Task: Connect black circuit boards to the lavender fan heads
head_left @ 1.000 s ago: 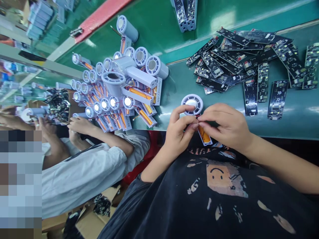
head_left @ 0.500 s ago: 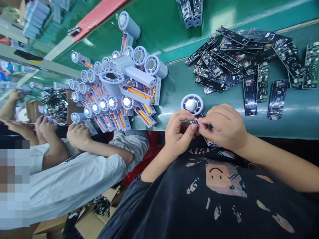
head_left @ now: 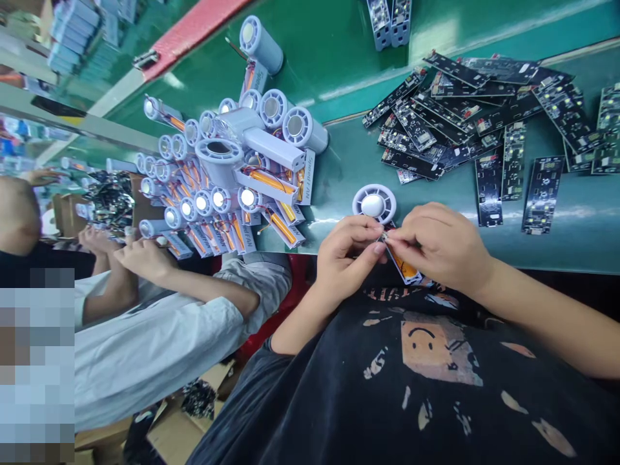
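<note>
A light-blue handheld fan (head_left: 374, 203) lies at the bench edge before me, its round head facing up. Its opened handle (head_left: 405, 266) reaches toward my shirt and shows an orange battery, partly covered by my fingers. My left hand (head_left: 349, 255) is closed in a pinch just below the fan head. Fingertip to fingertip with it, my right hand (head_left: 438, 248) also pinches. A tiny pale piece shows between the fingertips, too small to name. Thin wires seem to be there too, mostly hidden.
Black circuit boards (head_left: 436, 123) lie heaped at the back right. To the left, several fans (head_left: 220, 200) with open handles are stacked. Two handle pieces (head_left: 390, 26) stand at the back. Beyond the fans, a co-worker's hands (head_left: 145, 258) are near a carton (head_left: 145, 200).
My right hand has shifted slightly right, and more of the orange battery shows. Both hands keep pinching. At the left, the co-workers' hands and arms have moved.
</note>
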Available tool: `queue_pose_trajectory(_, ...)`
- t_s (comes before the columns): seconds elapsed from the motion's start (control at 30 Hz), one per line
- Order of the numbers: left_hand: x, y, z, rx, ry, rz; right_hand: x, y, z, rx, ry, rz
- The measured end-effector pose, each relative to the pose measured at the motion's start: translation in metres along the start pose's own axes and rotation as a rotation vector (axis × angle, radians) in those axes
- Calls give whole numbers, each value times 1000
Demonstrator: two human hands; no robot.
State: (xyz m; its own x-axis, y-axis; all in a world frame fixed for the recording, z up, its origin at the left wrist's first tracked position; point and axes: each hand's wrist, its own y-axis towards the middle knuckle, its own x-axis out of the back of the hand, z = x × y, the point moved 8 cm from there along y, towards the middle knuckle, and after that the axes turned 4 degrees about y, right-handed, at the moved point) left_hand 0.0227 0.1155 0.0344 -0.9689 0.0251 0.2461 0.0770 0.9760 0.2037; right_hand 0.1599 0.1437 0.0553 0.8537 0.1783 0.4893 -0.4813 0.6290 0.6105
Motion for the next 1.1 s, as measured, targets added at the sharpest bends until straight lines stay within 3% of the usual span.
queue_pose_trajectory(0.17,-1,0,-5,-33,62,60,3,2,-13,-119,198,86)
queue_pose_trajectory(0.33,-1,0,-9,-78,156,39,-3,1,-23,-234,279,122)
queue_pose_trajectory(0.5,-2,-2,-1,10,46,59,6,4,-35,-370,247,107)
queue_pose_trajectory(0.6,-1,-9,-1,74,-32,89,4,2,-27,-431,341,245)
queue_pose_trajectory(0.67,-2,-16,-5,81,-42,176,-12,-7,-14,-492,435,466)
queue_pose_trajectory(0.73,-7,-25,-12,46,0,346,-26,-19,-6,-583,406,633)
queue_pose_trajectory(0.8,-15,-34,-18,-20,66,547,-29,-25,-9,-667,291,646)
queue_pose_trajectory(0.87,-19,-38,-17,-52,91,641,-28,-26,-15,-743,273,574)
queue_pose_trajectory(0.93,-16,-31,-9,-24,60,530,-30,-31,-19,-851,438,547)
queue_pose_trajectory(1.03,-7,-16,6,-31,88,220,-42,-43,-15,-1038,805,613)
queue_pose_trajectory(1.1,-9,-9,8,-115,180,151,-48,-48,-10,-1120,961,635)
